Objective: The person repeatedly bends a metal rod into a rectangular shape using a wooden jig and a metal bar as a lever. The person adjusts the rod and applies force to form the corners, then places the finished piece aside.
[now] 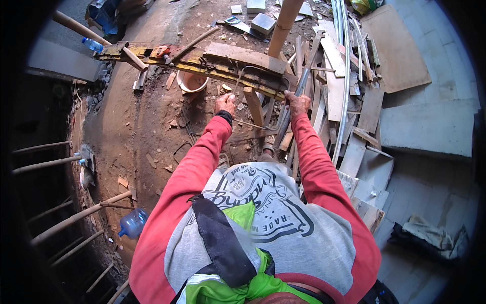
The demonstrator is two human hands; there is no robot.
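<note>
My left hand [225, 104] is closed around a thin bent metal rod [239, 78], which rises from the fist and turns over the plank's top. Another thin bent length [251, 125] shows below that hand; I cannot tell whether it is the same piece. My right hand [298, 103] is closed on a long grey metal bar [302, 81] at the right end of a worn yellow-edged wooden beam [215, 72]. The fingers partly hide the grip. A flat board [243, 57] lies along the beam's top, beside an orange tool [161, 51] and a hammer-like tool [195, 44].
A white bucket [192, 82] stands under the beam. Scrap wood and long metal strips [346, 91] pile up on the right. A bamboo post [284, 28] rises ahead. A handsaw [238, 25] lies beyond the beam. A blue water jug [133, 223] and bamboo poles [81, 218] are on the left.
</note>
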